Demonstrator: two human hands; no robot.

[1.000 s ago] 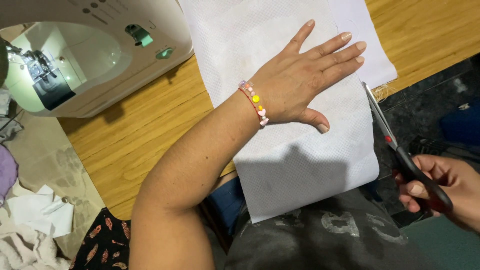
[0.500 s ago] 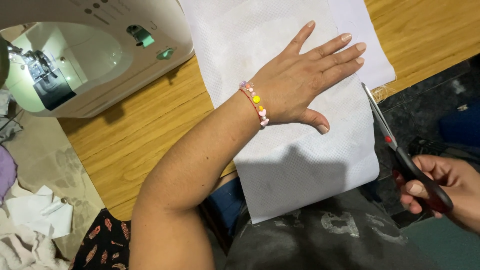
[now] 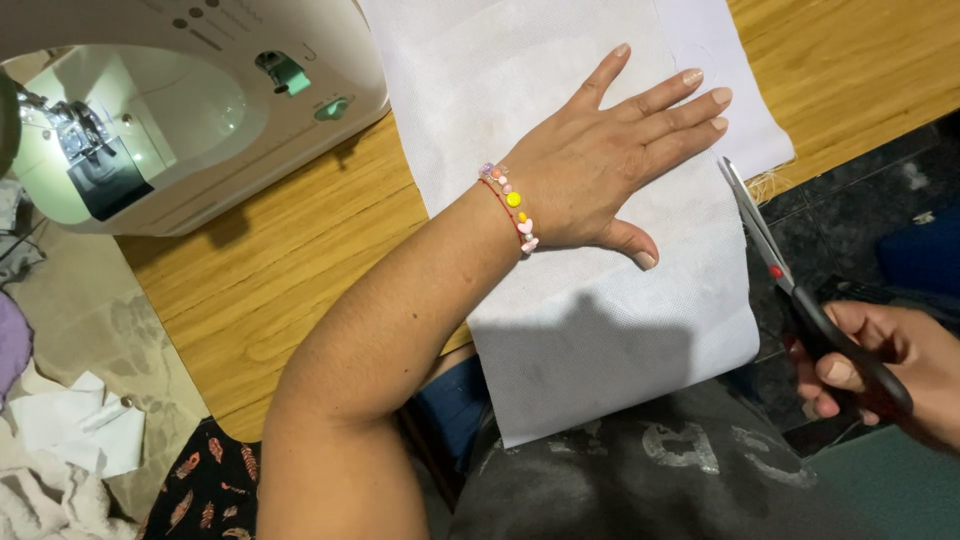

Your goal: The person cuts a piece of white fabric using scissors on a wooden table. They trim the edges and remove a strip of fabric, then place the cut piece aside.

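While the left hand [image 3: 600, 165] lies flat with fingers spread on the white fabric [image 3: 590, 330], pinning it to the tabletop [image 3: 290, 270], the right hand [image 3: 880, 375] at the lower right of the frame grips the black handles of a pair of scissors [image 3: 790, 285]. Its fingers are curled closed around the loops; the blades look nearly shut, their tips resting at the right edge of the cloth, just beside the left fingertips. By my reading, the step in hand is cutting along that right edge, with the cut just at its start or between snips. A further snip would call for the blades to part and slide along the edge, the flat hand keeping the cloth taut and its fingers clear of the steel.

The fabric runs from the top centre of the frame down over the tabletop's near edge, its lower end draped onto the person's dark-clothed lap. A beaded bracelet [image 3: 512, 205] circles the left wrist.

The tabletop is warm wood grain. A white sewing machine [image 3: 190, 100] fills the upper left, its lamp lit. Fabric scraps [image 3: 70, 430] lie on the floor at lower left; dark tile shows at right.
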